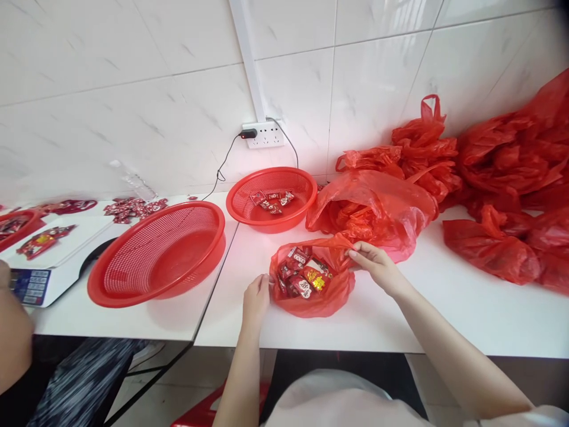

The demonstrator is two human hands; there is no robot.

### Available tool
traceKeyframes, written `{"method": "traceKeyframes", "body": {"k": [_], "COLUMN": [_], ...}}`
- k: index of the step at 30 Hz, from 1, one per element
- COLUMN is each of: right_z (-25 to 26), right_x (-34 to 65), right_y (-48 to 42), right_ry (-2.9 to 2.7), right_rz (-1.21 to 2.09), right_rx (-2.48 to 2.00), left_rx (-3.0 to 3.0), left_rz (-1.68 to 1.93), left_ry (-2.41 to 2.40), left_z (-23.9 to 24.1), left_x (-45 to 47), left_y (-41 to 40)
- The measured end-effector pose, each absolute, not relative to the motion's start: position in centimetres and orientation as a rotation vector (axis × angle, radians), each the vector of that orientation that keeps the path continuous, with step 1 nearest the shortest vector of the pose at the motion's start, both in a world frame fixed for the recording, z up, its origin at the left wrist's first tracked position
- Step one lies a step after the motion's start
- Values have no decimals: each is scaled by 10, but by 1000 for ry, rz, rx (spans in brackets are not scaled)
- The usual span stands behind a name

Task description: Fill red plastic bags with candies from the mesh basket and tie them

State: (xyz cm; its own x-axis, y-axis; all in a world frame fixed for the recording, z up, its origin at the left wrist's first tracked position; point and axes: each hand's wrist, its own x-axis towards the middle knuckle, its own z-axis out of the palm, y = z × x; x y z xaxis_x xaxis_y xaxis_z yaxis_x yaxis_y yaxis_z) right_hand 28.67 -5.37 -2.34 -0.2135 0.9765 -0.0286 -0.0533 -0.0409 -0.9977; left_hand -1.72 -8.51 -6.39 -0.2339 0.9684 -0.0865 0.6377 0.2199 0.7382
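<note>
Left hand [256, 298] and right hand [376, 265], both forearms outstretched, fingers pinched.

Room as I see it through the head camera:

- Wall [133, 89]: large white marble-look tiles with faint grey veining and thin grout lines, running the whole width.
- White vertical conduit strip [249, 59] down the wall, ending at a white socket strip [265, 135] with one black plug in and a thin black cable [222, 166] trailing down.
- White table [444, 308] before me; a second white table [133, 317] butts against it on the left, black frame beneath.
- Floor [178, 379]: pale tiles.
- Light: bright, even, reddish tint near the wall's base.
</note>
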Motion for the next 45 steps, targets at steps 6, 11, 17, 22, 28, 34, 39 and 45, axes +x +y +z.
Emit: {"method": "traceKeyframes", "body": {"k": [6, 11, 17, 22, 28, 34, 39, 45], "right_z": [-47, -43, 5, 46, 42, 10, 42, 108], "right_x": [277, 281, 304, 306, 256, 190, 186, 202], "right_y": [-54, -55, -37, -27, -36, -38, -30, -26], "right_ry": [-1030, -1055, -1155, -1067, -1407, -1366, -1285, -1479], "right_rz": [1553, 1334, 1136, 915, 1578, 1788, 1689, 1524], "right_rx": [-1074, -1060, -1032, -902, -862, -775, -589, -505], "left_rx": [1645, 1563, 1145, 932, 983, 1274, 1397, 1639], "left_rz": [560, 862, 1341, 1496, 1495, 1372, 1388, 1299], "left_ry": [2078, 1958, 1389, 1157, 1114, 1146, 1084, 1040], "left_z": [-62, -58, -24, -9, -16, -11, -4, 10], "left_x": [-6, -9, -13, -12, 1, 15, 16, 31], "left_y": [-83, -77, -61, -50, -50, -55, -58, -55]}}
